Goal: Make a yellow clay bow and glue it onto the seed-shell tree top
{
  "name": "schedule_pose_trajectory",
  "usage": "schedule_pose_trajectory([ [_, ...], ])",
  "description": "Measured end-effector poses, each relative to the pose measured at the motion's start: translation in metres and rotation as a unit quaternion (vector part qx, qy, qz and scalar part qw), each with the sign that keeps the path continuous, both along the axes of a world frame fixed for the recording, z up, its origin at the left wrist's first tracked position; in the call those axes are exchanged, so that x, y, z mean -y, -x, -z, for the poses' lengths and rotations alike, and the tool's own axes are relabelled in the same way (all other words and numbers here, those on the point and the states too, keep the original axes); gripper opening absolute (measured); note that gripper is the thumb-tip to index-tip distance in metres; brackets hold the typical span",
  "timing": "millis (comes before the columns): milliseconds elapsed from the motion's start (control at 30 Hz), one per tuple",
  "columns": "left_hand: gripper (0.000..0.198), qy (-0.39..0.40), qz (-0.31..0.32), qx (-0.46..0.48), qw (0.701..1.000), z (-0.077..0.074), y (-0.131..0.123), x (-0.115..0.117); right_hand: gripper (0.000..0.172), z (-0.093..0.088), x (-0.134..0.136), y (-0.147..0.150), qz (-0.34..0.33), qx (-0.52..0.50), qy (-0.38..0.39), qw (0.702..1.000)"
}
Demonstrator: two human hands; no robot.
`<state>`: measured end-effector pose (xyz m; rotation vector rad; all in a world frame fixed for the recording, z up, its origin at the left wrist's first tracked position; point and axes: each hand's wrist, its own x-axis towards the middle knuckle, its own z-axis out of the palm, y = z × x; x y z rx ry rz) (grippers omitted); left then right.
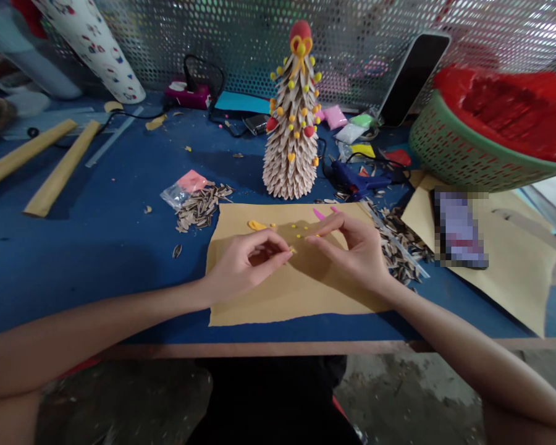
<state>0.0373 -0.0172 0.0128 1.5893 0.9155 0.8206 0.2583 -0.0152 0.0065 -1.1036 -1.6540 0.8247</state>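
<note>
Over the tan paper sheet (278, 296) my left hand (254, 262) pinches a tiny yellowish piece between thumb and index finger. My right hand (352, 247), just to the right, has thumb and index finger nearly together at a tiny orange-yellow bit; its exact shape is too small to tell. Small yellow balls (298, 236) lie on the paper between the hands. A lump of orange-yellow clay (257, 225) sits behind my left hand. Pink pieces (319, 214) show behind my right hand. Beyond the sheet stands a seed-shell tree (290, 154) with yellow, orange and red decorations.
Seed-shell piles (199, 207) flank the paper. A blue glue gun (359, 179) lies right of the tree. Farther right are a green basket (472, 148) with red plastic, an upright phone (414, 77) and a pixelated object (461, 228). Cardboard strips (62, 170) lie left.
</note>
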Motion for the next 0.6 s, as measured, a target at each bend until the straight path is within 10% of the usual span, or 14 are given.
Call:
schedule_pose_trajectory([
  [600, 0.023, -0.030, 0.009, 0.005, 0.999, 0.0046, 0.0012, -0.0010, 0.019, -0.0029, -0.0002, -0.0028, -0.064, 0.022, -0.031, 0.997],
])
